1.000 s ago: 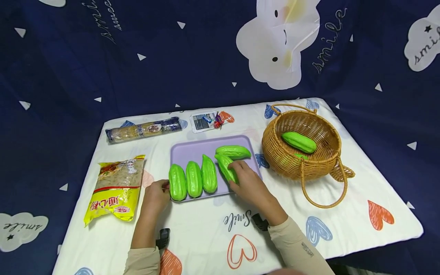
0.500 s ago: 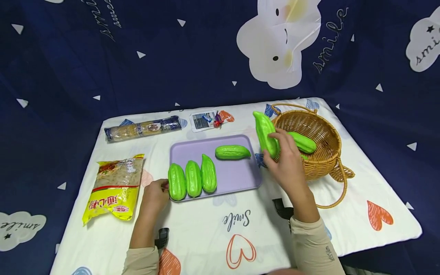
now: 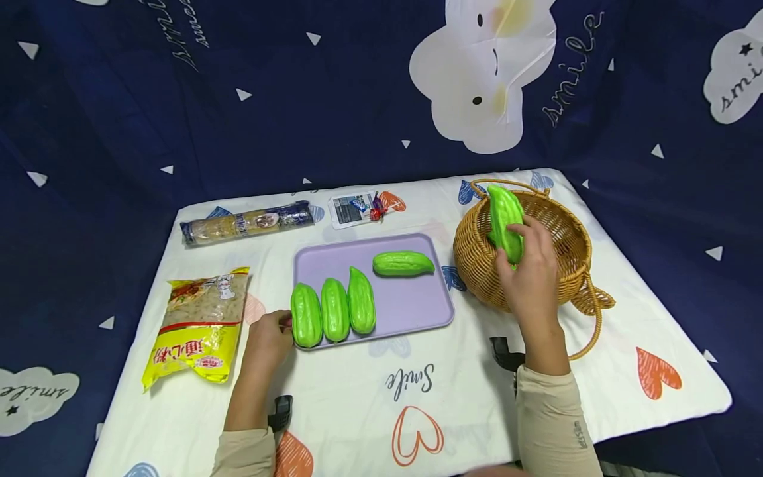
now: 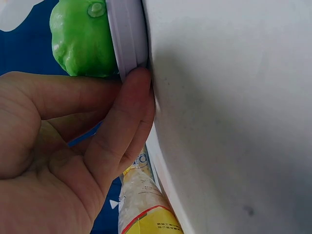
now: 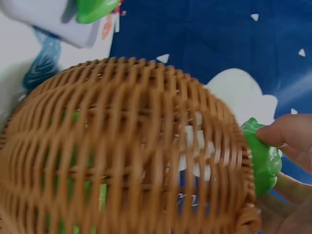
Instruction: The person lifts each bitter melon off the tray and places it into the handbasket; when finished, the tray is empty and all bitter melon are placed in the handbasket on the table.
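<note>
A: While the right hand (image 3: 532, 275) holds one ribbed green plastic gourd (image 3: 505, 222) over the round woven wicker basket (image 3: 477, 262), how does the entry read?

B: Item one: that gourd, fingers and thumb curled round its lower half, poised upright above the basket's rim on the side towards the tray. Through the basket's weave the right wrist view shows more green inside, so I judge at least one gourd lies there already; the hand hides it from the head camera.

A: And the flat lilac plastic tray (image 3: 411, 305)?

B: Left of the basket. Three gourds (image 3: 334, 310) stand side by side at its near left corner; a fourth (image 3: 403, 263) lies crosswise at the far edge, nearer the basket.

A: The left hand (image 3: 266, 341)?

B: Well left of the basket, at the tray's near left corner. The thumb (image 4: 127, 122) presses the tray's rim and the fingers seem to curl beneath it, steadying it.

A: Step in hand?

B: By my reading, transfer from tray to basket, mid-carry. The next move calls for lowering the gourd past the rim, clear of the looped handle, before the fingers loosen.

A: Sundries?

B: Far left of the basket: a yellow pasta bag (image 3: 199, 326), a long noodle packet (image 3: 247, 223).
</note>
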### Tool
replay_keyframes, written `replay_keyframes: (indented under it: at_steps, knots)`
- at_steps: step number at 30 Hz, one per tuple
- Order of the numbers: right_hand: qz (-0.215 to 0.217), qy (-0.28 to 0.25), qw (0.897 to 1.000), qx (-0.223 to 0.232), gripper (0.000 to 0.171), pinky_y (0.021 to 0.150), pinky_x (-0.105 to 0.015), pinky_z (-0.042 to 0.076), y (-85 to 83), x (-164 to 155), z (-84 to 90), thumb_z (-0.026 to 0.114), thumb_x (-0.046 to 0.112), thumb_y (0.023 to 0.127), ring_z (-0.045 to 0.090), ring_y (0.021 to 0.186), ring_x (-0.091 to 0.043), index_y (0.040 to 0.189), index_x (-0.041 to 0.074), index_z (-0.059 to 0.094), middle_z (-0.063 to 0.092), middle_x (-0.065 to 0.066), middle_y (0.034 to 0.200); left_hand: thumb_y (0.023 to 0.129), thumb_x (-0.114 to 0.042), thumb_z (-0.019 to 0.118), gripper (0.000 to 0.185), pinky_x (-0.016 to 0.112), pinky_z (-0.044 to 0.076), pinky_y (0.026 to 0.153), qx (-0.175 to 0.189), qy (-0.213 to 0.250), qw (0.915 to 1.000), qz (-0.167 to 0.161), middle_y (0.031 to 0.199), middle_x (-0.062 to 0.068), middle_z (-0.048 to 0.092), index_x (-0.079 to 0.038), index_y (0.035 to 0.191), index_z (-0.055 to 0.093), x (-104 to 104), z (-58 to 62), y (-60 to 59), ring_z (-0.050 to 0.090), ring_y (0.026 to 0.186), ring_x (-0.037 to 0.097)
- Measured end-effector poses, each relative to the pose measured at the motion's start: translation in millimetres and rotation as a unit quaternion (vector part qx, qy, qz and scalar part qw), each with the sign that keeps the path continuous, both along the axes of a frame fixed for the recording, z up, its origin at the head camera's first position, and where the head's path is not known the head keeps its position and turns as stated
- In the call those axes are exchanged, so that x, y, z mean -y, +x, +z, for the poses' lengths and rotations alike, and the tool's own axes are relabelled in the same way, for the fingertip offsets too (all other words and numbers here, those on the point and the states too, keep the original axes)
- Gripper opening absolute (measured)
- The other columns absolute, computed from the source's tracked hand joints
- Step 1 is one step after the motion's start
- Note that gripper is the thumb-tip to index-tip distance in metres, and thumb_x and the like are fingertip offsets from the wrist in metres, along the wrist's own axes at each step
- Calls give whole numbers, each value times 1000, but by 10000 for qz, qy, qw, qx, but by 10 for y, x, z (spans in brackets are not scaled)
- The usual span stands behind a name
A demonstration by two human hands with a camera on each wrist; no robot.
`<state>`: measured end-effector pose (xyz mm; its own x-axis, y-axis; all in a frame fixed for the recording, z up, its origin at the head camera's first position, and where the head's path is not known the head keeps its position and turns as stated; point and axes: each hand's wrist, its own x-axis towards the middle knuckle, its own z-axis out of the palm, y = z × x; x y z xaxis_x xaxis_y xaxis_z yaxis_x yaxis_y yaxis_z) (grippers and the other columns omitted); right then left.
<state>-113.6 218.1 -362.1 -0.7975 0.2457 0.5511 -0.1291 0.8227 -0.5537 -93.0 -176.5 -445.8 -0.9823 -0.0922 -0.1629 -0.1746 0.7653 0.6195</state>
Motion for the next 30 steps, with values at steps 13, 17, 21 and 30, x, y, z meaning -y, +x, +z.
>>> replay_keyframes:
  at_steps: [13, 17, 21, 30]
  knots:
    - [19, 32, 9993, 365, 36, 95, -59, 41, -22, -48, -128, 67, 6, 84, 50, 123, -41, 119, 0, 60, 52, -18, 137, 87, 3, 52, 35, 47, 47, 80, 71, 0, 10000, 37, 97, 22, 68, 10, 119, 62, 8, -9, 10, 60, 89, 33]
    - [22, 21, 9994, 334, 36, 99, -57, 39, -23, -35, -143, 67, 5, 84, 49, 125, -39, 119, 1, 60, 52, -18, 135, 87, 3, 52, 35, 48, 47, 81, 101, -24, 9999, 35, 99, 22, 68, 10, 120, 62, 11, -9, 9, 60, 90, 34]
    - [94, 59, 9998, 134, 33, 99, -55, 39, -8, 37, -138, 68, 4, 84, 47, 124, -39, 116, 1, 61, 53, -18, 134, 87, 3, 51, 35, 48, 47, 81, 102, -52, 9999, 27, 99, 22, 68, 9, 120, 62, 10, -5, 5, 60, 90, 33]
    - [1644, 490, 9852, 43, 33, 101, -47, 42, 51, 611, -216, 66, 2, 83, 51, 121, -34, 115, 1, 62, 57, -15, 128, 87, 3, 52, 35, 47, 47, 82, 153, -72, 9999, 12, 100, 22, 67, 8, 120, 62, -2, 6, -4, 59, 90, 33]
